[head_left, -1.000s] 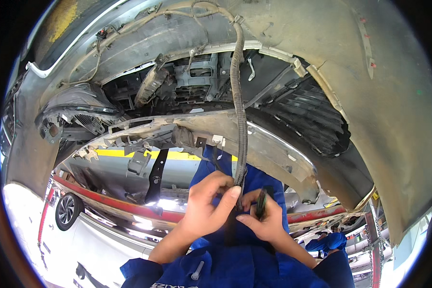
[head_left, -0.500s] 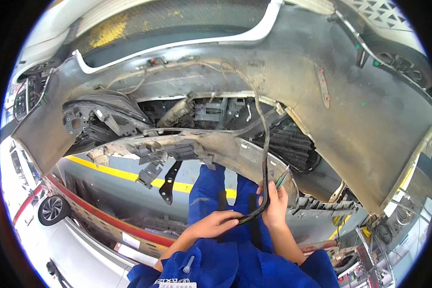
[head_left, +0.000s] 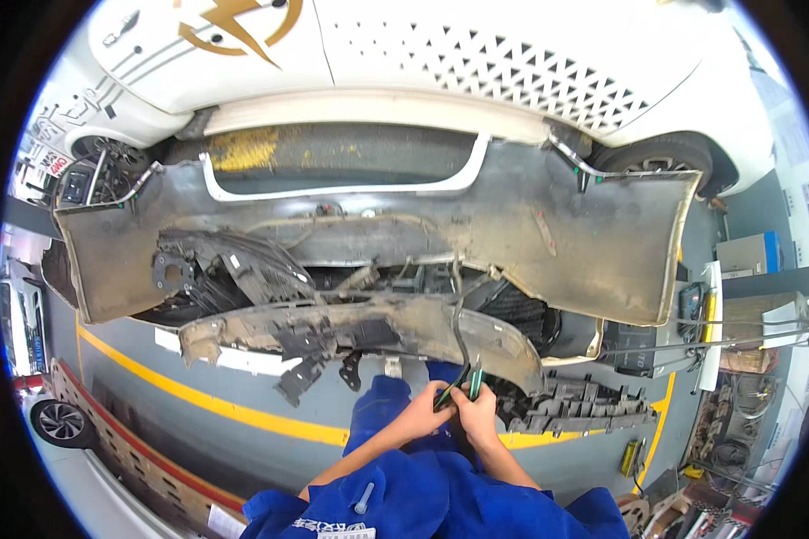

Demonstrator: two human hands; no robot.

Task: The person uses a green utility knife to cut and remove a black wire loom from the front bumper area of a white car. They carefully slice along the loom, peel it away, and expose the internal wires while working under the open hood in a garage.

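Note:
A dark, tape-wrapped wiring harness [head_left: 459, 323] hangs from a large dirty bumper cover [head_left: 593, 238], seen from its inner side, and runs down to my hands. My left hand [head_left: 425, 411] is closed around the lower end of the harness, where green and yellow strands show. Close beside it, my right hand [head_left: 478, 413] grips a slender green-and-black tool [head_left: 475, 381] with its thin tip pointing up. The exact kind of tool cannot be made out. Both hands are in front of my blue overalls, just below a curved lower bumper piece [head_left: 404, 334].
A white car [head_left: 377, 45] with a triangle pattern stands behind the bumper. Black plastic brackets [head_left: 584, 409] lie at the right. Shelving with cables [head_left: 751, 395] stands far right, and another light car [head_left: 108, 467] is at lower left. Yellow lines [head_left: 216, 395] mark the grey floor.
The view has shifted up and back, showing more of the white car. My hands have come together; the left has moved up along the harness towards the right.

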